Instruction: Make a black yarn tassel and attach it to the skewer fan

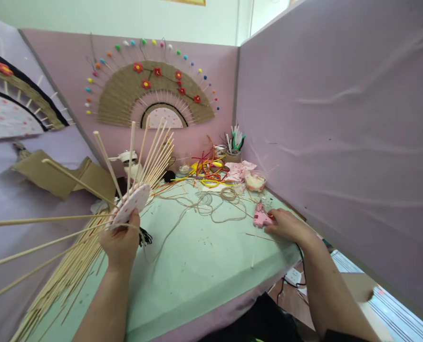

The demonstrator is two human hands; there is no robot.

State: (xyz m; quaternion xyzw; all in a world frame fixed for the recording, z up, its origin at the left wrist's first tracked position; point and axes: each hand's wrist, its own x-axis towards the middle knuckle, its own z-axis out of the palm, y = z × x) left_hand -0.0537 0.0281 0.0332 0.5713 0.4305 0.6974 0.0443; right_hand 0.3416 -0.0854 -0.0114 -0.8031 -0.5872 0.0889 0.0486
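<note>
My left hand (pixel 120 242) is closed around the base of a fan frame (pixel 136 202), a spotted white half-disc with pale wooden sticks spreading out from it. The frame is lifted above the left side of the green table (pixel 197 256). At the table's right side my right hand (pixel 284 224) has its fingers around the handle of a pink glue gun (pixel 260 216), which is at the tabletop. Thin twine (pixel 167 237) trails from near my left hand across the table.
Many loose sticks (pixel 72 266) lie at the left. Coiled twine (pixel 229 194), red and yellow wires (pixel 209 166), a tool cup (pixel 233 156) and spotted cloth (pixel 240 170) are at the back. A finished fan (pixel 120 97) hangs behind; a purple partition (pixel 322 118) stands right.
</note>
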